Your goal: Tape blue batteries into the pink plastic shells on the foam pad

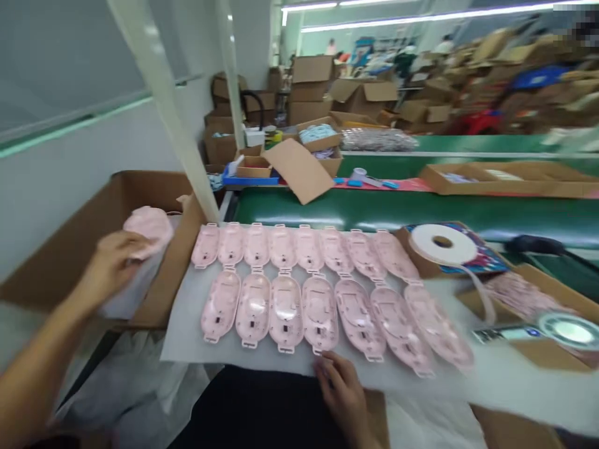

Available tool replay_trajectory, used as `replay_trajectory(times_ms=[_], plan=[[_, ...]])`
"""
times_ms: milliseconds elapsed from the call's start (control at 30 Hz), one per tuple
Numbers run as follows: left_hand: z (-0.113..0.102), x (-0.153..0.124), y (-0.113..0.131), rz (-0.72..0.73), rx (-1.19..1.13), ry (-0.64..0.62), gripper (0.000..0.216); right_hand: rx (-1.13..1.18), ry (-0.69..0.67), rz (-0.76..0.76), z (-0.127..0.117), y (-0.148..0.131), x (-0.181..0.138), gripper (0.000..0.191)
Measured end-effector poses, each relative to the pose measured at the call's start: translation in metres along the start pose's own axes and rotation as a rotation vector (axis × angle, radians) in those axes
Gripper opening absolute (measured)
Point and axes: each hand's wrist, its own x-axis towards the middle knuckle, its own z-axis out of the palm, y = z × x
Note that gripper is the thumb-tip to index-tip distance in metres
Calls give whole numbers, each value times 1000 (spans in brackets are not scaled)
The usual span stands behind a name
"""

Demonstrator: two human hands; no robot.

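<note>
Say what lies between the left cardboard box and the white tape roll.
Two rows of pink shells lying on a white sheet, in the head view.

view: head, one camera | position: above the near edge of the white sheet | facing: forward and down, tilted, toward the far green conveyor | range: close over the sheet, cardboard box near left, far room blurred | overlap: single view

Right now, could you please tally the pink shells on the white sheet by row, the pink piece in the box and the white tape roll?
Pink shells, back row: 8
Pink shells, front row: 7
Pink piece held by left hand: 1
White tape roll: 1
Total: 17
</note>
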Motion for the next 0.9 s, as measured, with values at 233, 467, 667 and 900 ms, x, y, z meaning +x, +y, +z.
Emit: replay_trajectory(times_ms=[233,467,667,900], plan=[[53,-129,103,-34,-77,-222,45,93,33,-111,-13,2,-1,18],[94,-194,80,-164,-156,-215,46,130,62,-91,-12,2,-6,21],[101,-194,68,-219,-233,-304,49,159,45,-39,-10,4,-12,28],[96,-186,63,-287,-200,-280,48,151,26,47,-8,1,10,27]])
